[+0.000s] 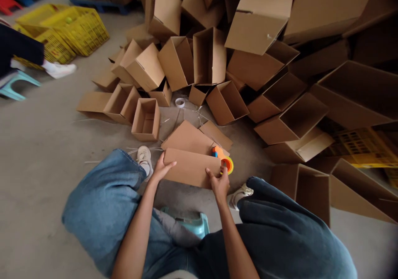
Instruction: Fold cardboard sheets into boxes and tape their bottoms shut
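Observation:
Between my knees I hold a brown cardboard box (pixel 191 169) by its two ends, one plain face turned up toward me. My left hand (pixel 162 168) grips the left end with the thumb on top. At the other end my right hand (pixel 219 183) is closed on the cardboard, its thumb on the face and the other fingers partly hidden. Just beyond that hand lies an orange and yellow tape dispenser (pixel 228 163); whether the fingers touch it I cannot tell. Flat cardboard (pixel 188 136) lies on the floor behind the box.
Many open cardboard boxes (pixel 209 55) are heaped ahead and to the right. A white tape roll (pixel 179 102) lies before them. Yellow crates (pixel 74 28) stand far left, near another person's shoe (pixel 59 69) and a light blue stool (pixel 20 80). A teal stool (pixel 194 225) is under me.

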A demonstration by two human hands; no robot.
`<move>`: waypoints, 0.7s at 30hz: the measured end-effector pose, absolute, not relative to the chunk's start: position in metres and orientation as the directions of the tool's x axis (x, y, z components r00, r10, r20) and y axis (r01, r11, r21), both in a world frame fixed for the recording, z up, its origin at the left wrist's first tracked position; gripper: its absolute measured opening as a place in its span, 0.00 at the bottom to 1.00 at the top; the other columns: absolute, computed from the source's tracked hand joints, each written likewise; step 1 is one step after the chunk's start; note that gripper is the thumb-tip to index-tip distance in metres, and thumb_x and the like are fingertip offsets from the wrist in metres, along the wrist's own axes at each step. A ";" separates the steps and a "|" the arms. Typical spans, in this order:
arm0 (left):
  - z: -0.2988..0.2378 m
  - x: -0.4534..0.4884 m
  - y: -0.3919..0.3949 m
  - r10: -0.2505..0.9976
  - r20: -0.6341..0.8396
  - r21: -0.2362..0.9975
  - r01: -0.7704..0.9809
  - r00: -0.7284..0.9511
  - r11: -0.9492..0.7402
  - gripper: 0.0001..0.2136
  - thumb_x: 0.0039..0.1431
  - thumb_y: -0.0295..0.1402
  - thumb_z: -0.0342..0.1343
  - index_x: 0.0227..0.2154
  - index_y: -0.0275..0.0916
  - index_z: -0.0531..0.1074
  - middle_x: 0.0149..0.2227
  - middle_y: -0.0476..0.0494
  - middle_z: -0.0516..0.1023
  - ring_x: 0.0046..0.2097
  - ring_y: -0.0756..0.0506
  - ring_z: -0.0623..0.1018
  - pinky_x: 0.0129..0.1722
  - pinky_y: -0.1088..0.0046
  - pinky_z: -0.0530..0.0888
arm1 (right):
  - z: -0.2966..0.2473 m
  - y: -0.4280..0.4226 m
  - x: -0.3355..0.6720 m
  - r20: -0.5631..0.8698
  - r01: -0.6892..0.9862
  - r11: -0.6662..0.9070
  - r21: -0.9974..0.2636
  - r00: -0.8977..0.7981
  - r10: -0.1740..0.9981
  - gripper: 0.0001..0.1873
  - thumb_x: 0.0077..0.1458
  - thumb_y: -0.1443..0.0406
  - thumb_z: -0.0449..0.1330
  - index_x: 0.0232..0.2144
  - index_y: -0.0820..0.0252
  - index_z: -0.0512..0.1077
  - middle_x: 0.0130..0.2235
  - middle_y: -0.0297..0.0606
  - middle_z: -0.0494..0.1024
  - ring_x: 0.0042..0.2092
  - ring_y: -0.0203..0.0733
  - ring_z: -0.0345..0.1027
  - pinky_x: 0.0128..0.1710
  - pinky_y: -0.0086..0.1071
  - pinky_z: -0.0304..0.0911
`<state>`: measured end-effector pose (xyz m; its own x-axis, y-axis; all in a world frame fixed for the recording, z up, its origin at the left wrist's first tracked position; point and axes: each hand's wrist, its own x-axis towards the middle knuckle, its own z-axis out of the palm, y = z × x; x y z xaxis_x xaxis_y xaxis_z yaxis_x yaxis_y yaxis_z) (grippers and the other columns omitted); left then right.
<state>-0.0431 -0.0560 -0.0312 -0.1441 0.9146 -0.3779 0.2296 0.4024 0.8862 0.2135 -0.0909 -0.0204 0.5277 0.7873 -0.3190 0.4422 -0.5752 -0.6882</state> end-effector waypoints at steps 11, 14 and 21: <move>-0.027 -0.044 -0.068 0.912 -0.359 0.889 0.224 -0.201 0.399 0.33 0.44 0.43 0.67 0.53 0.36 0.67 0.51 0.35 0.76 0.50 0.40 0.77 0.50 0.64 0.72 | -0.022 -0.093 0.218 -0.318 0.382 -0.519 -0.765 0.476 0.820 0.34 0.41 0.46 0.62 0.47 0.56 0.67 0.48 0.43 0.76 0.44 0.52 0.71 0.40 0.37 0.62; -0.025 -0.051 -0.068 0.919 -0.340 0.869 0.306 -0.201 0.388 0.28 0.48 0.47 0.62 0.49 0.35 0.71 0.48 0.35 0.78 0.48 0.39 0.78 0.48 0.64 0.73 | -0.023 -0.092 0.219 -0.310 0.361 -0.506 -0.783 0.478 0.822 0.34 0.39 0.46 0.63 0.46 0.57 0.68 0.47 0.44 0.76 0.45 0.52 0.71 0.41 0.37 0.62; -0.026 -0.066 -0.064 0.935 -0.308 0.830 0.430 -0.177 0.355 0.22 0.53 0.45 0.55 0.46 0.35 0.76 0.44 0.40 0.81 0.48 0.38 0.78 0.46 0.66 0.72 | -0.033 -0.097 0.223 -0.278 0.273 -0.426 -0.862 0.447 0.850 0.37 0.41 0.44 0.62 0.49 0.59 0.69 0.50 0.46 0.76 0.46 0.51 0.71 0.45 0.39 0.63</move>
<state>-0.0665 -0.0642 -0.0261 -0.1768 0.9347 -0.3084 0.4302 0.3552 0.8299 0.2231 -0.0975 -0.0329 0.4472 0.8500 -0.2785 0.2735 -0.4264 -0.8622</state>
